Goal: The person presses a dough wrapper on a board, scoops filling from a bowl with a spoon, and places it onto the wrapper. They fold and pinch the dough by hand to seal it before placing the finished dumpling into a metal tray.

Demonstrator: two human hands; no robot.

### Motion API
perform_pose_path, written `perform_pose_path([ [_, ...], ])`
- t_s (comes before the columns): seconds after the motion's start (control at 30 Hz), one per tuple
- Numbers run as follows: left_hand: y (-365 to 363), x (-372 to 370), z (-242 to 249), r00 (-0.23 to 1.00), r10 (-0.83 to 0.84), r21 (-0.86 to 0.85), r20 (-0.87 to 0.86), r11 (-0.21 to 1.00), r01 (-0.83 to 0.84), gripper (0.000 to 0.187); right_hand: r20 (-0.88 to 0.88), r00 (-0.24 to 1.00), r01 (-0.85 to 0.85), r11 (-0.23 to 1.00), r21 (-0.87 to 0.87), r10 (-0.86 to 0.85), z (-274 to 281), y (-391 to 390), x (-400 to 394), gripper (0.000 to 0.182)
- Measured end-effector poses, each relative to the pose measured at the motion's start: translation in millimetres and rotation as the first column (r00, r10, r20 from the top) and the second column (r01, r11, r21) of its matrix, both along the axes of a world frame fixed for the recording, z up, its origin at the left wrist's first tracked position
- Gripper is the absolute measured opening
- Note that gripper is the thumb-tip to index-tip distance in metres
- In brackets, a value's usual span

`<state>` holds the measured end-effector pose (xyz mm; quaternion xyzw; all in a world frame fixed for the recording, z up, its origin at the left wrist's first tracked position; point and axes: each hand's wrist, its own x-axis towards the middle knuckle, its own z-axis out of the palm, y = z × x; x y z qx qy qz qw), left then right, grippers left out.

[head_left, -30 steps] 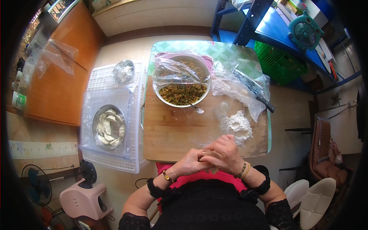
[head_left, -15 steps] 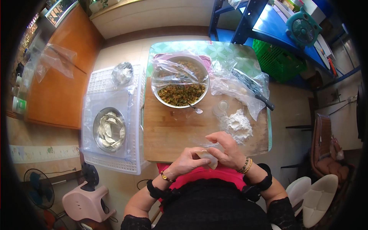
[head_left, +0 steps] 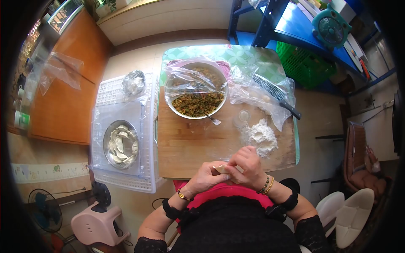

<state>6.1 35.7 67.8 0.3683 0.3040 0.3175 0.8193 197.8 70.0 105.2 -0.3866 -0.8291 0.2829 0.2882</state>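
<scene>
A pale dumpling [head_left: 221,169] is held between my two hands, just over the near edge of the wooden board [head_left: 185,147]. My left hand [head_left: 206,176] has its fingers and thumb closed on its left side. Curled over the right side, my right hand [head_left: 246,168] pinches the dough and hides much of it. Beyond them is a heap of white flour [head_left: 262,137] with a small clear round container [head_left: 244,116] beside it. A large bowl [head_left: 184,116] of chopped filling [head_left: 197,104] stands at the back, partly under plastic film, with a spoon [head_left: 214,121] at its near rim.
Left of the board, folded dumplings [head_left: 120,142] lie in a round metal dish [head_left: 106,148] on a white plastic crate [head_left: 147,179]. A knife [head_left: 291,110] rests on a plastic bag [head_left: 249,93] at the right. A pink stool [head_left: 95,221] stands lower left.
My right hand has closed in over the dumpling, its raised fingers now curled down. The dough looks more folded and less of it shows. The view has shifted slightly.
</scene>
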Motion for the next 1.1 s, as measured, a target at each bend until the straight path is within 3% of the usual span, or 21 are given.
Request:
perform_pose_path([
  [0.1, 0.4, 0.3, -1.0, 0.996, 0.003, 0.045, -0.085, 0.999, 0.001, 0.03, 0.011, 1.0, -0.008, 1.0, 0.019, 0.008, -5.5, -0.6, -1.2, 0.019],
  [0.17, -0.1, 0.1, 1.1, 0.991, 0.086, 0.036, -0.104, 0.996, -0.083, 0.03, -0.156, 0.986, 0.053, 0.999, -0.002, -0.052, -5.9, -0.2, -2.7, 0.026],
  [0.2, 0.3, -1.0, 4.6, 0.991, 0.084, 0.036, -0.105, 0.996, -0.081, 0.03, -0.157, 0.986, 0.054, 0.999, -0.002, -0.054, -5.3, -0.3, -0.5, 0.026],
  [0.27, 1.5, -5.1, 12.2, 0.987, 0.154, -0.154, -0.04, 0.975, -0.158, 0.031, -0.128, 0.982, 0.121, 0.983, -0.139, -0.139, -3.7, -1.2, 9.7, 0.032],
  [0.37, 1.3, -9.2, 11.0, 0.966, 0.257, -0.181, 0.003, 0.951, -0.253, 0.036, 0.013, 0.998, 0.063, 0.983, -0.171, -0.062, -5.8, -3.0, 24.9, 0.031],
  [0.5, -1.2, -8.8, 8.7, 0.947, 0.318, -0.181, 0.041, 0.935, -0.306, 0.039, 0.005, 1.0, 0.012, 0.982, -0.191, -0.011, -5.4, -7.2, 20.4, 0.027],
  [0.57, -2.8, -7.7, 4.2, 0.938, 0.345, -0.085, -0.007, 0.935, -0.345, 0.042, 0.002, 1.0, -0.015, 0.989, -0.148, 0.016, -5.0, -6.6, 14.9, 0.02],
  [0.77, -3.7, -10.5, 12.3, 0.943, 0.331, -0.074, 0.019, 0.942, -0.329, 0.042, 0.023, 0.999, -0.029, 0.998, -0.064, 0.031, -4.5, -8.4, 12.3, 0.01],
  [0.9, -7.0, -10.6, 16.3, 0.947, 0.322, -0.065, 0.019, 0.945, -0.32, 0.04, 0.059, 0.998, -0.039, 0.999, 0.007, 0.039, 5.0, -8.5, 13.9, 0.01],
  [0.97, -8.0, -9.9, 18.2, 0.937, 0.326, 0.131, -0.128, 0.942, -0.31, 0.036, 0.003, 0.998, 0.067, 0.994, 0.083, -0.067, 16.8, -6.4, 11.5, 0.012],
  [1.1, -8.1, -5.9, 23.9, 0.945, 0.288, 0.156, -0.157, 0.952, -0.264, 0.035, -0.061, 0.996, 0.072, 0.991, 0.117, -0.066, 23.1, -4.7, 7.5, 0.016],
])
